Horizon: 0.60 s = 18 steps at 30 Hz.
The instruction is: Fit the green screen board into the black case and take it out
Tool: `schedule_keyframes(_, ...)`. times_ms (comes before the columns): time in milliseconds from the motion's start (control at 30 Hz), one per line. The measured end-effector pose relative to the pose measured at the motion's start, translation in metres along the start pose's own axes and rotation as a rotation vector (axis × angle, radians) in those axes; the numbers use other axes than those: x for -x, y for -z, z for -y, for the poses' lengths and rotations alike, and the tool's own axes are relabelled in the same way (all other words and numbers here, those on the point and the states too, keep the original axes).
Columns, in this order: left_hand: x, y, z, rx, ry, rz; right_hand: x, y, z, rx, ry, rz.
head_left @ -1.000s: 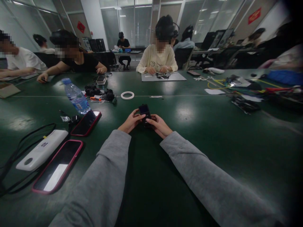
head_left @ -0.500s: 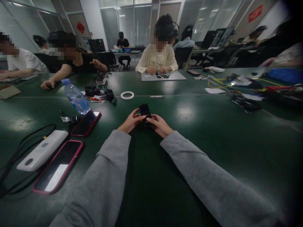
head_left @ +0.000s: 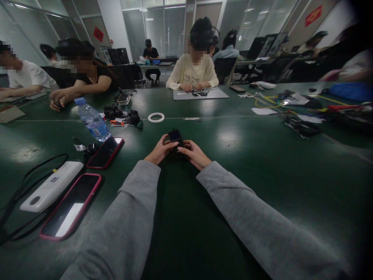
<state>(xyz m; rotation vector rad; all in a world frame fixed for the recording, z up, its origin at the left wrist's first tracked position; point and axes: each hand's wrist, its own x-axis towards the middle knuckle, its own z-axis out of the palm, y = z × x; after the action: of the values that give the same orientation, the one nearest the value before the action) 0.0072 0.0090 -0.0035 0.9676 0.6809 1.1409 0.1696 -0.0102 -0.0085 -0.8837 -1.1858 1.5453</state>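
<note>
Both hands meet over the green bench (head_left: 262,163), gripping one small black device (head_left: 176,137): the left hand (head_left: 159,151) clasps its left side, the right hand (head_left: 196,154) its right. A water bottle (head_left: 92,120) and a red-cased phone (head_left: 105,152) lie to the left.

My sleeves (head_left: 131,217): grey cloth, matt, soft knit. The gadget (head_left: 175,136) in my left hand (head_left: 159,151) and right hand (head_left: 196,153): black plastic, glossy face. The table (head_left: 262,163): dark green, smooth, shiny, mirrors the lights. The near phone (head_left: 70,206) and far phone (head_left: 105,152): glossy glass fronts, pink-red cases. The power bank (head_left: 51,186): smooth white plastic. The bottle (head_left: 92,120): clear plastic. The cable (head_left: 26,165): matt black.
</note>
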Motion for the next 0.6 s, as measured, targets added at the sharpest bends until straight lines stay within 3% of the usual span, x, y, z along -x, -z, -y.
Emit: schedule_keyframes(600, -0.0007, 0.0017, 0.0006, -0.002, 0.010, 0.017, 0.0004, 0.0006, 0.0010, -0.037, -0.016, 0.007)
